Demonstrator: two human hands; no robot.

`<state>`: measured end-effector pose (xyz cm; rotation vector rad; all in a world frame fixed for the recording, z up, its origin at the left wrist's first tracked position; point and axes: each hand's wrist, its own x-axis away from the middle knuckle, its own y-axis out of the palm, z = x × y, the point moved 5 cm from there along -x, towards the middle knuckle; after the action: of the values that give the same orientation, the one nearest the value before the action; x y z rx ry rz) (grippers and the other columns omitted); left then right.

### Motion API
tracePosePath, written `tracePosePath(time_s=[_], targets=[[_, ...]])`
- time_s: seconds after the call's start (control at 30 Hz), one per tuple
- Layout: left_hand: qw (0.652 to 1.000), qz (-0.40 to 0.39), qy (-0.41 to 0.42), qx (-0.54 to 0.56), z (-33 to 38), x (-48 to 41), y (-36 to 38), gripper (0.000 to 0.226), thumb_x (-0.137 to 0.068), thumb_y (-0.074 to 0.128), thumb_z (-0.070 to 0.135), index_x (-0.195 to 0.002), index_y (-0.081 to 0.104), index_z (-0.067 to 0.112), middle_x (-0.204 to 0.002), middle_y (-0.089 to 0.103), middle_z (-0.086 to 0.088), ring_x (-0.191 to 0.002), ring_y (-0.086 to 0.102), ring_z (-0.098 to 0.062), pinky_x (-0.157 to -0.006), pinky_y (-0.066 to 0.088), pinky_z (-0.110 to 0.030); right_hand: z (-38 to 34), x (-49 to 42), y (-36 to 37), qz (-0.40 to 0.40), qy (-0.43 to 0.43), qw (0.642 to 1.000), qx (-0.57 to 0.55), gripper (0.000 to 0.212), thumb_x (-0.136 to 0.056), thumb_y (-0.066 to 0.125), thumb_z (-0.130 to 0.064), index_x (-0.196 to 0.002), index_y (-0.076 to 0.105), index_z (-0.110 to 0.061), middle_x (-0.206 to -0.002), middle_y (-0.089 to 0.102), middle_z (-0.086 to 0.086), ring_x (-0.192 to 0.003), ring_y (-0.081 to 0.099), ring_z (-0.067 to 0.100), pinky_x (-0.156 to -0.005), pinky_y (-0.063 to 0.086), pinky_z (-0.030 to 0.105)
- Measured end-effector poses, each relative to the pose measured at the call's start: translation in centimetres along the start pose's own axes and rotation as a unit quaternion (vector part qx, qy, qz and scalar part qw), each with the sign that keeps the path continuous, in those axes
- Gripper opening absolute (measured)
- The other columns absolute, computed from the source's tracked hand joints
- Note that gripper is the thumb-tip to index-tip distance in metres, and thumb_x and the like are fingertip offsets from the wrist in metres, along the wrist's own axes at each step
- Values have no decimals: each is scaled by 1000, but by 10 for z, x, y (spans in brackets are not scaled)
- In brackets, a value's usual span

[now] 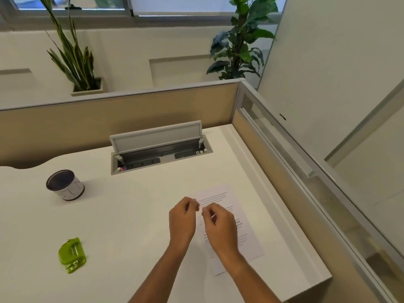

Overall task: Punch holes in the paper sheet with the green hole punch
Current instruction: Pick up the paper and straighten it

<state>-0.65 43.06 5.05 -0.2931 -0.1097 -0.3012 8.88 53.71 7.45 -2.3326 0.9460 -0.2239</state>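
The sheet (pixel 229 224) lies flat on the desk (pixel 135 215). Both hands, left (pixel 182 221) and right (pixel 220 228), are held loosely curled above it, empty. The punch (pixel 72 255), well apart at left, must be fetched.

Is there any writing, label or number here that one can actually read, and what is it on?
Nothing here can be read.
Paper sheet: several lines of printed text, some bolder, all too blurred to read.
Green hole punch: no legible brand or mark.
Cup: dark lines on white, a pattern, not letters.
Desk socket box: small white marks at its right end, too small to tell.
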Motion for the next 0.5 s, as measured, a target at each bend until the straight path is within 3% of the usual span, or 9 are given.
tracePosePath(time_s=[0.07, 0.13, 0.23, 0.33, 0.4, 0.5], targets=[[995, 26, -96, 17, -19, 0, 12, 18, -105, 59, 20, -93, 71, 26, -96, 76, 7, -96, 72, -21, -76, 57, -33, 26, -11, -13, 10, 47, 998, 44, 25, -104, 63, -31, -80, 65, -25, -72, 68, -10, -65, 66, 13, -60, 61, 38], [986, 36, -161, 16, -34, 0, 22, 10, -105, 59, 21, -106, 69, 22, -111, 74, 1, -100, 67, -17, -84, 54, -34, 51, -23, -27, 25, 96, 993, 69, 22, -102, 65, -24, -80, 63, -25, -74, 68, -9, -65, 66, 11, -59, 62, 39], [974, 36, -224, 8, -49, 2, 33, 27, -105, 58, 22, -130, 62, 15, -129, 68, -7, -109, 64, -23, -95, 53, -42, 89, -39, -43, 11, 161, 982, 97, 1, -100, 67, -19, -100, 68, -19, -99, 70, -2, -90, 70, 20, -75, 64, 42], [970, 39, -234, -46, -59, 5, 44, 47, -106, 54, 23, -152, 51, 15, -147, 61, -11, -134, 56, -35, -114, 49, -51, 121, -50, -44, -44, 220, 961, 159, 36, -98, 71, -25, -130, 62, -11, -132, 58, 10, -122, 58, 33, -96, 55, 44], [971, 46, -220, -77, -60, 7, 51, 51, -106, 50, 22, -156, 47, 15, -152, 59, -12, -142, 49, -37, -118, 45, -54, 130, -55, -43, -59, 244, 951, 179, 48, -95, 75, -29, -135, 58, -9, -136, 55, 13, -125, 55, 36, -102, 53, 46], [971, 54, -222, -67, -58, 8, 64, 52, -105, 48, 19, -157, 45, 16, -152, 58, -11, -143, 46, -36, -118, 45, -53, 138, -60, -37, -64, 264, 947, 170, 49, -91, 79, -29, -130, 59, -8, -133, 56, 14, -123, 56, 36, -102, 52, 47]])
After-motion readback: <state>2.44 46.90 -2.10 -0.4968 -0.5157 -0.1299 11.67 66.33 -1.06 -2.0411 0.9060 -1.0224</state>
